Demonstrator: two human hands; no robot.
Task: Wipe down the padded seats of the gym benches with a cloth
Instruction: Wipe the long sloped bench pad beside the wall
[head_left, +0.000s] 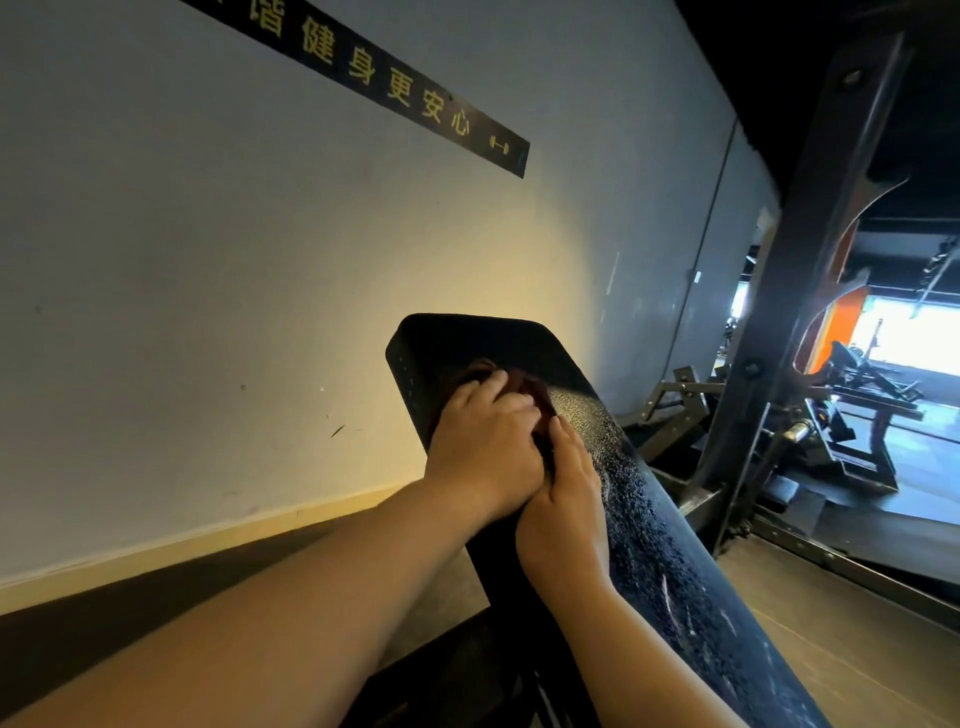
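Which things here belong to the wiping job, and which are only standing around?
Part of the job:
- left hand, pressing on the cloth
- right hand, beside it on the pad
- dark reddish cloth, mostly hidden under the hands
- black bench pad

Only standing around:
- black wall sign
- dark steel rack frame
- other gym machine, far right

We're in a gym here: a long black padded bench (649, 493) runs up the middle of the view, and a heavy steel rack upright (810, 249) with bolted plates rises just to its right. On the pale wall (208, 260) hangs a black strip sign (415, 98) with yellow Chinese characters and a small dumbbell icon. Further right, more weight machines (872, 400) with an orange panel (844, 332) stand on dark flooring in a bright hall.
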